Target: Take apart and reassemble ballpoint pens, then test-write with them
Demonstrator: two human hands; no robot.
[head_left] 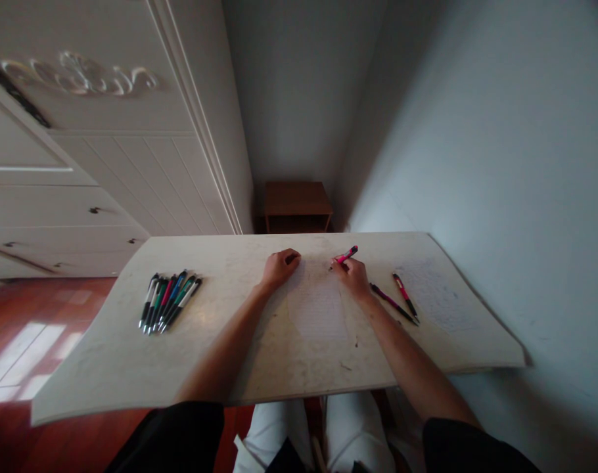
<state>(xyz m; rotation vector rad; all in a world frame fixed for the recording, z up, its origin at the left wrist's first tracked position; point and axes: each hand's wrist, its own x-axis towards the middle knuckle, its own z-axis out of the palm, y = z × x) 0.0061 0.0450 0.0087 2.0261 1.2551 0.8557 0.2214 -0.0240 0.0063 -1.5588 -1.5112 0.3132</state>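
A pink and black pen [349, 253] slants up from my right hand [354, 277], whose fingers are closed around it. Its tip points down-left toward a lined sheet of paper [319, 305] on the tabletop. At the sheet's upper left edge rests my left hand [279, 268], fingers curled in a loose fist with nothing visible in them. Just right of my right wrist lie a dark purplish pen [393, 303] and a red and black pen [405, 294], their lower ends close together.
Several pens [168, 302] in mixed colours lie side by side on the left of the pale table [220, 341]. A sheet covered in blue scribbles [439, 292] lies at the right. A white cabinet [116, 171], a brown low shelf [299, 198] and a wall surround the table.
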